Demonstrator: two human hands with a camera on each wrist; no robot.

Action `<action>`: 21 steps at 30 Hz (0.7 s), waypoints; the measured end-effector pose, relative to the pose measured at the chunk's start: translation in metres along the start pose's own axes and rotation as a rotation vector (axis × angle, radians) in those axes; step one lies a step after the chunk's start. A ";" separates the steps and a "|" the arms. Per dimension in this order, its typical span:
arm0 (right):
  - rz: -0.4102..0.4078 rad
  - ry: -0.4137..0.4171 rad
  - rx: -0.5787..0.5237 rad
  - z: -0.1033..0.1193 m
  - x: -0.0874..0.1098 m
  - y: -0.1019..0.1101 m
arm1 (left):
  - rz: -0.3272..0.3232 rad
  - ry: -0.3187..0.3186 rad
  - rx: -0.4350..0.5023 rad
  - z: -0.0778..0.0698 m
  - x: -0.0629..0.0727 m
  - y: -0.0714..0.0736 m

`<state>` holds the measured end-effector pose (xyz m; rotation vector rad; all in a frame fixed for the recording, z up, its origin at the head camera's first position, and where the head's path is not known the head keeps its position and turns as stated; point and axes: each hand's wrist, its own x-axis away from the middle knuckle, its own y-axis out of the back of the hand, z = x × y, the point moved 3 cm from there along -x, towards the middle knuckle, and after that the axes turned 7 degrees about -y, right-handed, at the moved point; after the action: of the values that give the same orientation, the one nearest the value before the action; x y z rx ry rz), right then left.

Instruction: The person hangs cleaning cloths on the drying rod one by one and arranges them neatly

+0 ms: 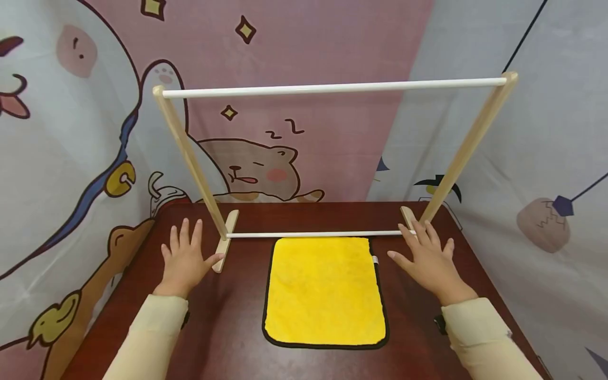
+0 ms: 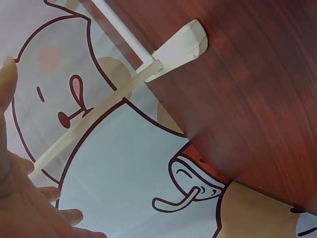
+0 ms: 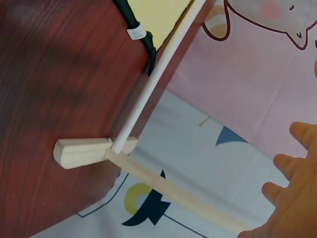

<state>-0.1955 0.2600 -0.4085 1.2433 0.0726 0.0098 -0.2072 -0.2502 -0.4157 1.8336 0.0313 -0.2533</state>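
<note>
Bare L hand (image 1: 182, 264) and R hand (image 1: 429, 264) of a person in pale-yellow sleeves (image 1: 480, 332) flank a wood-and-white rack (image 1: 332, 87) standing upright on a dark red-brown table (image 1: 228, 316). Both hands are empty, backs up, fingers spread. Btwn them, a yellow cloth w/ black edging (image 1: 325, 293) lies flat on the table, in front of the rack, its far edge at the lower white rod (image 1: 313, 234); a small white tag (image 1: 375, 259) shows on its R edge. In the head view the L thumb overlaps the rack's L foot (image 1: 226, 243) & the R fingers overlap the R end of the lower rod, but the wrist views show each hand apart from the foot nearest it; contact w/ the L post (image 1: 190, 161) or R post (image 1: 467, 148) can't be told. Backdrop: printed fabric (image 1: 309, 53), incl. a sleeping bear (image 1: 266, 169) & yellow stars (image 1: 245, 29).
</note>
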 end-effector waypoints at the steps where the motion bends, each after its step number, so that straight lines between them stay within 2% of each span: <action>1: -0.001 0.009 -0.002 0.002 -0.002 -0.001 | -0.006 0.004 0.005 0.001 -0.002 0.001; 10: -0.022 0.091 0.010 0.014 -0.016 -0.015 | -0.096 0.019 0.050 0.004 -0.023 0.012; 15: -0.016 0.114 0.018 0.019 -0.023 -0.025 | -0.136 0.039 0.115 0.002 -0.038 0.027; 21: 0.015 0.124 0.010 0.024 -0.030 -0.032 | -0.152 0.064 0.177 0.000 -0.058 0.041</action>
<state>-0.2247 0.2251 -0.4297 1.2523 0.1709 0.0997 -0.2573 -0.2556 -0.3656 2.0184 0.1991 -0.3119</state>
